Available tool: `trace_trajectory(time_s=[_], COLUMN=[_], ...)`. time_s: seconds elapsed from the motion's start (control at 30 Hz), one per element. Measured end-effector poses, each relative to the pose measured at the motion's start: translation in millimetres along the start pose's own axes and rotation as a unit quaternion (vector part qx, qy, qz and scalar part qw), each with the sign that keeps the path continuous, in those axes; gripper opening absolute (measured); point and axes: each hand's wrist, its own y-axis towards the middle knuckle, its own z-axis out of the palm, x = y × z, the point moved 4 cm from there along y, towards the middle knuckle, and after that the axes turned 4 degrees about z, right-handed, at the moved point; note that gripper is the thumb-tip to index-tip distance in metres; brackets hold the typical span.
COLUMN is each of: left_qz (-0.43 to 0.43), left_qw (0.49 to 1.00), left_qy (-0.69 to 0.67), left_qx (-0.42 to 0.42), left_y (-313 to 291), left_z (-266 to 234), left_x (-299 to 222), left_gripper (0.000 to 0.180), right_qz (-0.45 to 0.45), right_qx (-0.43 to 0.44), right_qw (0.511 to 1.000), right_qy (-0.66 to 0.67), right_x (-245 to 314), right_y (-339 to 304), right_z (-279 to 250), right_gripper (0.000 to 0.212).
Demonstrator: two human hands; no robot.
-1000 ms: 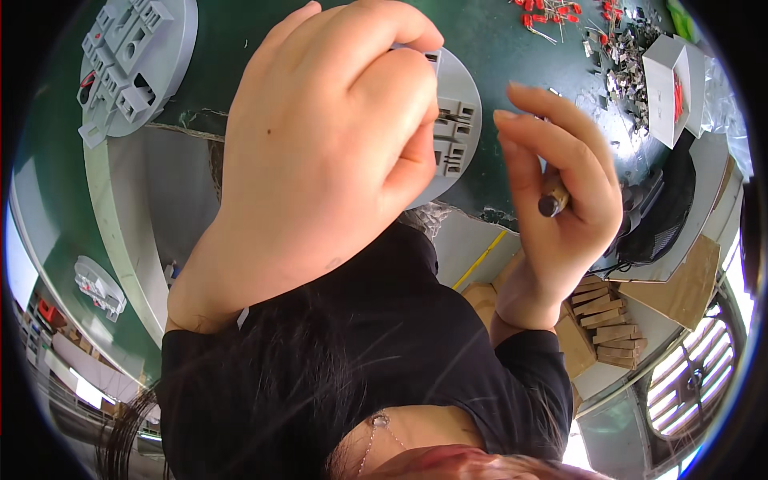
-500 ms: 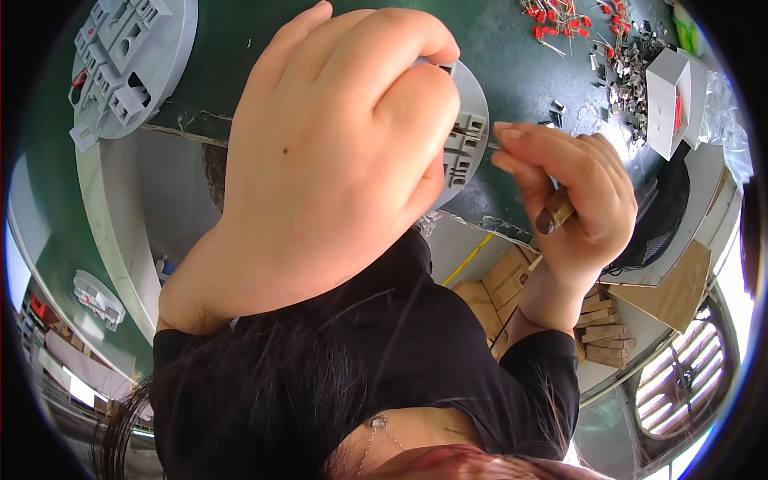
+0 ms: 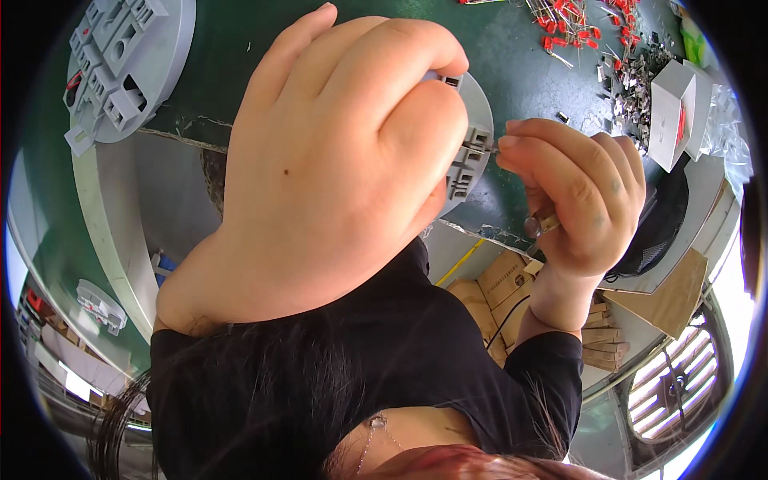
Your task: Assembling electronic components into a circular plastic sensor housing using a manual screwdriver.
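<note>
My left hand [image 3: 344, 160] is closed over the rim of a round grey plastic base [image 3: 480, 108] and covers most of it. Slotted blocks show along the base's right part. Close beside them, my right hand [image 3: 588, 196] pinches a tiny metal piece [image 3: 494, 150] between thumb and forefinger, at the edge of a slot. Whether it touches the slot I cannot tell. A tool handle with a round brown end [image 3: 534, 227] is also tucked in the right palm under the curled fingers; its other end is hidden.
Another round grey base [image 3: 164, 72] lies at the far left. Red components with wire legs [image 3: 564, 24] and a heap of small metal clips [image 3: 640, 88] are spread at the far right, by a white box [image 3: 670, 104]. The worktable's chipped edge [image 3: 188, 138] runs before me; cardboard boxes [image 3: 500, 280] stand below.
My right fingertips have come up to the base's slots with the tiny metal piece, and the handle has turned in the palm. My left hand still grips the base.
</note>
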Motion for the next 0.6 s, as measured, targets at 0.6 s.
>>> trace_trajectory(time_s=[0.6], left_qz=[-0.008], left_qw=[1.000], left_qy=[-0.006], left_qx=[-0.010], left_y=[1], left_z=[0], left_x=[3], left_gripper=[0.023], right_qz=[-0.054], right_qx=[-0.016], right_qw=[0.997], right_qy=[-0.046], right_x=[-1], right_y=[4], right_z=[-2], right_gripper=[0.024])
